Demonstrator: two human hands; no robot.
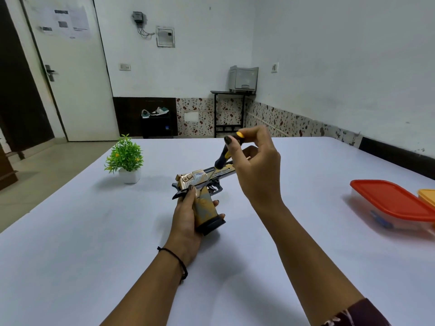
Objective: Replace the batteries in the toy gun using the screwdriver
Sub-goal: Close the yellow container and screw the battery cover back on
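Head view, left to right: potted plant (124, 158) on the white table (94, 231); left hand (186, 220), fingers curled round the grip of the toy gun (199, 176), held above the table's middle; screwdriver (221, 158), tip set against the gun's side; right hand (256, 175), fingertips pinching its handle; red-lidded container (388, 201) at far right.

The orange-lidded plastic box (428, 196) runs off the right edge, the thin tip of the black-and-yellow screwdriver (221, 158) is too fine to place on the gold toy pistol (197, 176), and the left hand (186, 222) covers much of its grip.
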